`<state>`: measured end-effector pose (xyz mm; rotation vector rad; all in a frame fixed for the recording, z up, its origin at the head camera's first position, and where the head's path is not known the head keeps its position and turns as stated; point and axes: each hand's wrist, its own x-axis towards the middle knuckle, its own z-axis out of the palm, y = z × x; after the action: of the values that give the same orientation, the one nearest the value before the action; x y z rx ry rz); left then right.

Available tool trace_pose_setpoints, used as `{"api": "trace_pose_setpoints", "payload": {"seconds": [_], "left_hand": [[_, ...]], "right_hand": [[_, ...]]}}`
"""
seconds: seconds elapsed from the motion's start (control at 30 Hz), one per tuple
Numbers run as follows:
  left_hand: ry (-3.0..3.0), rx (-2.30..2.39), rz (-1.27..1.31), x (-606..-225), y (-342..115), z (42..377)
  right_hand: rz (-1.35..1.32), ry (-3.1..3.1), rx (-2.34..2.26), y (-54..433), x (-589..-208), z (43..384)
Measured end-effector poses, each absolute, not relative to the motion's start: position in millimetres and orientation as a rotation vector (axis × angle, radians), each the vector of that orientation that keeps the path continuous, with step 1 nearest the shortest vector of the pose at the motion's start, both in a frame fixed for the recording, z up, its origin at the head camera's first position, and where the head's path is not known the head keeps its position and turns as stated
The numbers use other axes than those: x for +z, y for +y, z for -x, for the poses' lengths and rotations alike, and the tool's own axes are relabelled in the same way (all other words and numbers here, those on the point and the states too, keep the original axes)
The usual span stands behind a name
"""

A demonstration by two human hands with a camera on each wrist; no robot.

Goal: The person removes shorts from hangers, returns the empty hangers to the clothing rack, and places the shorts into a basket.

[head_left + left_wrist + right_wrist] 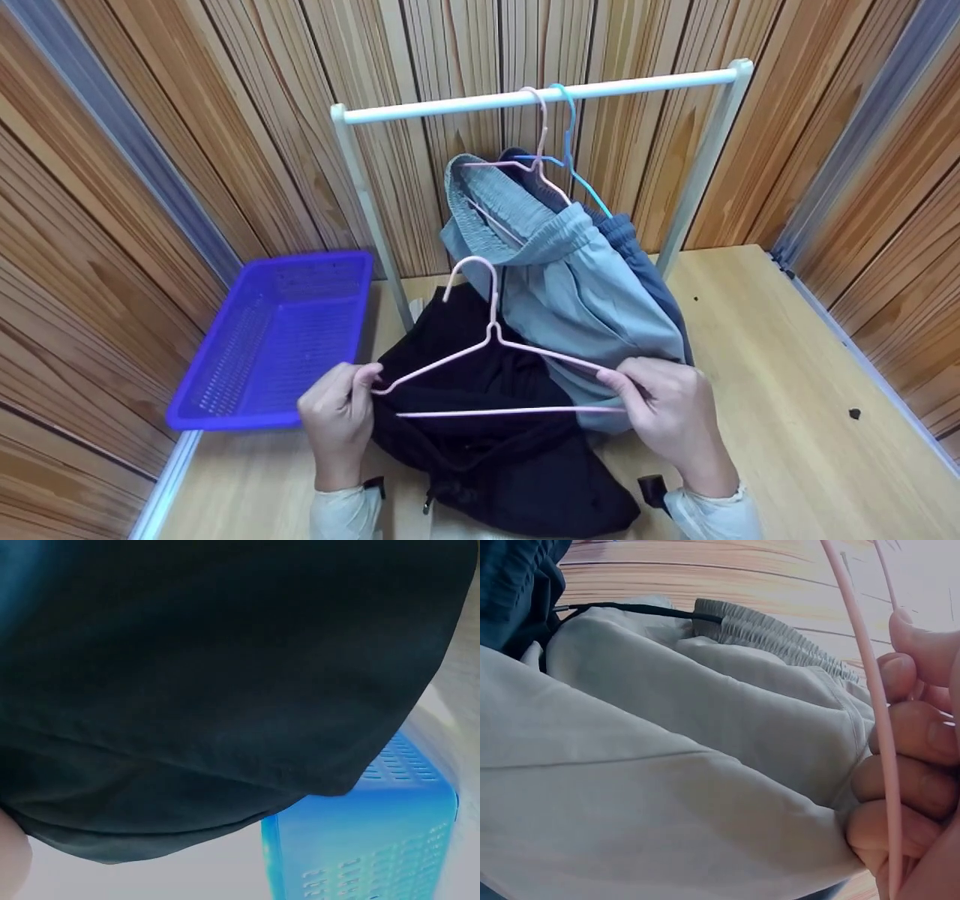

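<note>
A pink hanger [517,410] is stretched level between my two hands, its hook pointing up. My left hand [335,409] grips its left end together with the waist edge of black pants [517,480], which sag below the hanger with a drawstring tip showing. On the other side my right hand [671,409] holds the hanger's right end, thumb along the top. The right wrist view shows curled fingers [904,787] at the pink bar, in front of light grey pants [705,697]. Black cloth [225,675] fills most of the left wrist view, where little of the hand shows.
Behind my hands stands a white rack [450,106]. From it hang the light grey pants [600,300] on a pink hanger and dark blue pants [660,292] on a blue hanger. A purple basket [315,337] sits at the left. Wood-patterned walls surround the tabletop [780,360].
</note>
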<state>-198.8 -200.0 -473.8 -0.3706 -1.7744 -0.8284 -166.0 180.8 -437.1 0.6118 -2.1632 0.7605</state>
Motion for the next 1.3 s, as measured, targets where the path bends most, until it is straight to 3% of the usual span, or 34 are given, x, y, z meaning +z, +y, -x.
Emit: {"api": "trace_pose_setpoints", "payload": {"seconds": [1.3], "left_hand": [[-1.633, -1.059, 0.225, -485, -218, 209]], "right_hand": [[-0.511, -2.15, 0.843, 197, -445, 172]]}}
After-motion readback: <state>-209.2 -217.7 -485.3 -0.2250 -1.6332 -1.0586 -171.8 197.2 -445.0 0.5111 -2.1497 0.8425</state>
